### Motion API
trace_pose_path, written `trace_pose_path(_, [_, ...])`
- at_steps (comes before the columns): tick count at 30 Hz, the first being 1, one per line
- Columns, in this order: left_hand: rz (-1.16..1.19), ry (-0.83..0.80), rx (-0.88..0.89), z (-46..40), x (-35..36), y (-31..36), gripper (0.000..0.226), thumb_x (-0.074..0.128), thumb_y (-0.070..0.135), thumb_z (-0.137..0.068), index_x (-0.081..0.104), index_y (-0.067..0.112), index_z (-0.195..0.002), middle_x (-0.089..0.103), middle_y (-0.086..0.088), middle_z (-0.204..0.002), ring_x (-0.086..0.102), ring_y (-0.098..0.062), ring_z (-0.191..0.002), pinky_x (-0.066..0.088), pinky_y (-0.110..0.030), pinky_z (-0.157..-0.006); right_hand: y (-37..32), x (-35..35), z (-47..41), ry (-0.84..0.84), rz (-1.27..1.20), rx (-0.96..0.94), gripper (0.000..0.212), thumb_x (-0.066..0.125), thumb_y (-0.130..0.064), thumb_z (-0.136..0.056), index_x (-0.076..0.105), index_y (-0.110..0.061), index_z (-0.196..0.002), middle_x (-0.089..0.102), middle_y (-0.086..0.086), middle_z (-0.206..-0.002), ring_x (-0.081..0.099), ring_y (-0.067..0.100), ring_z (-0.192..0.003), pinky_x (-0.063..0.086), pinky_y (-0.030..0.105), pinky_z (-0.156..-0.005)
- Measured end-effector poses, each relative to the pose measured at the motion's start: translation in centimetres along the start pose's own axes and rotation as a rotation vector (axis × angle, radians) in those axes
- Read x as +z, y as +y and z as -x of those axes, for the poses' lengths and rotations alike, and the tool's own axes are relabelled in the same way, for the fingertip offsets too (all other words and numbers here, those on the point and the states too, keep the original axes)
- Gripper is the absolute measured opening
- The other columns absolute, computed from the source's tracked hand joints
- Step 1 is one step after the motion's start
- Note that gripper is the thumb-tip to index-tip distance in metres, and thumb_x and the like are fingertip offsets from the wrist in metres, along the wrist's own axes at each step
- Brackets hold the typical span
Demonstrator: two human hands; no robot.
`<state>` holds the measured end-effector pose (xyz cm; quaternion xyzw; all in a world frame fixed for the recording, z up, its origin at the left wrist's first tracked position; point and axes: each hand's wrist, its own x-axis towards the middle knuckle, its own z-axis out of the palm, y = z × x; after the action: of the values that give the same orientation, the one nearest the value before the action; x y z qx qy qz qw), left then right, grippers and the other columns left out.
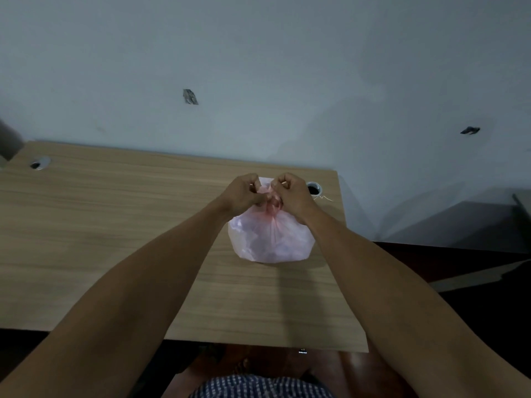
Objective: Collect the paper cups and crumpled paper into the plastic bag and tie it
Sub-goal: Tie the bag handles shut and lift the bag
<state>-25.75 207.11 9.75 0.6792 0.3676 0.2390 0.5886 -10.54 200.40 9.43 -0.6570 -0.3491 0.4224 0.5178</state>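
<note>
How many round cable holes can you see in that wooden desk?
2: one cable hole near the desk's far left corner, another at the far right, just beyond the right hand.

Bag [270, 239]: thin translucent pink plastic, crinkled.
Desk [115, 225]: matt wood-grain laminate.
Grommet [313, 187]: glossy metal ring.

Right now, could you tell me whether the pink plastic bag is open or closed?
Closed: the pink plastic bag has its neck bunched tight between the left hand and right hand; whether the knot is finished, I cannot tell.

Plastic bag [271, 239] on table [115, 225], cable hole [313, 188] behind it, wall [258, 67] beyond
</note>
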Motion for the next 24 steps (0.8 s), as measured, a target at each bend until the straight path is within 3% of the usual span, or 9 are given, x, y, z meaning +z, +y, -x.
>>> trace_pose_path(3, [-0.322,0.069,0.178,-0.1,0.2,0.2,0.031,0.078,0.003,-0.083,0.05,0.005,-0.07,0.061,-0.01,-0.072,0.054,-0.017,-0.065,0.043,-0.028,-0.06,-0.2,0.0,-0.3,0.036,0.03,0.023,0.009,0.059,0.004,-0.098,0.064,0.003,-0.091,0.06,0.014,-0.069,0.052,0.019,-0.05,0.044,0.027,-0.05])
trace_pose_path(6, [-0.448,0.146,0.346,0.2,0.4,-0.1,0.025,0.075,0.0,-0.083,0.053,0.005,-0.071,0.065,-0.012,-0.089,0.059,-0.023,-0.081,0.05,-0.036,-0.068,-0.4,-0.2,-0.7,0.054,0.046,0.051,0.022,0.06,0.013,-0.092,0.07,0.0,-0.079,0.067,0.01,-0.07,0.057,0.02,-0.058,0.048,0.025,-0.052])
trace_pose_path(8, [-0.488,0.144,0.357,0.4,0.5,0.0,0.026,0.069,0.001,-0.086,0.051,0.013,-0.072,0.069,-0.01,-0.086,0.062,-0.027,-0.077,0.052,-0.042,-0.068,-0.5,-0.1,-0.8,0.063,0.066,0.063,0.032,0.06,0.014,-0.09,0.071,-0.009,-0.071,0.068,0.009,-0.07,0.059,0.021,-0.059,0.049,0.025,-0.053])
trace_pose_path(11, [-0.525,0.123,0.297,0.6,0.8,0.5,0.022,0.065,0.008,-0.091,0.049,0.009,-0.076,0.066,-0.009,-0.077,0.059,-0.029,-0.072,0.05,-0.043,-0.065,-0.5,-0.3,-0.8,0.115,0.081,0.116,0.026,0.055,0.005,-0.092,0.065,-0.012,-0.075,0.062,0.014,-0.069,0.056,0.019,-0.048,0.041,0.021,-0.04])
trace_pose_path(13, [-0.417,0.112,0.195,0.5,1.0,0.7,0.025,0.067,0.007,-0.09,0.046,0.009,-0.077,0.057,-0.005,-0.069,0.052,-0.024,-0.061,0.044,-0.037,-0.056,-0.4,-0.4,-0.7,0.15,0.088,0.134,0.016,0.054,-0.004,-0.095,0.062,-0.014,-0.085,0.062,0.012,-0.076,0.059,0.021,-0.053,0.044,0.025,-0.043])
trace_pose_path(15, [-0.164,0.088,0.042,0.3,1.0,1.0,0.03,0.067,0.002,-0.089,0.042,0.014,-0.077,0.05,0.003,-0.054,0.043,-0.015,-0.046,0.035,-0.028,-0.044,-0.3,-0.2,-0.6,0.178,0.12,0.069,0.012,0.054,-0.008,-0.098,0.061,-0.014,-0.09,0.064,0.011,-0.085,0.061,0.024,-0.067,0.05,0.033,-0.055])
trace_pose_path(18, [0.161,0.077,-0.075,0.3,0.6,1.3,0.035,0.068,-0.001,-0.087,0.043,0.017,-0.07,0.042,-0.001,-0.045,0.032,-0.014,-0.041,0.022,-0.023,-0.042,-0.5,-0.2,-0.2,0.2,0.118,-0.036,0.014,0.054,-0.008,-0.1,0.06,-0.007,-0.088,0.065,0.017,-0.086,0.063,0.03,-0.074,0.057,0.041,-0.061])
trace_pose_path(21, [0.277,0.137,-0.11,0.4,0.2,0.8,0.034,0.066,0.001,-0.093,0.042,0.015,-0.072,0.047,-0.002,-0.043,0.032,-0.012,-0.038,0.02,-0.021,-0.041,-0.5,-0.6,0.0,0.178,0.097,-0.046,0.021,0.052,-0.005,-0.095,0.06,-0.001,-0.076,0.062,0.015,-0.079,0.065,0.036,-0.078,0.06,0.056,-0.077])
trace_pose_path(24, [0.283,0.193,-0.125,0.5,-0.4,0.2,0.021,0.063,0.002,-0.096,0.046,0.006,-0.085,0.049,-0.002,-0.043,0.033,-0.011,-0.037,0.024,-0.02,-0.04,-0.6,-0.7,0.4,0.043,0.032,0.01,0.035,0.054,-0.017,-0.094,0.066,-0.004,-0.064,0.066,0.011,-0.072,0.064,0.022,-0.074,0.057,0.057,-0.091])
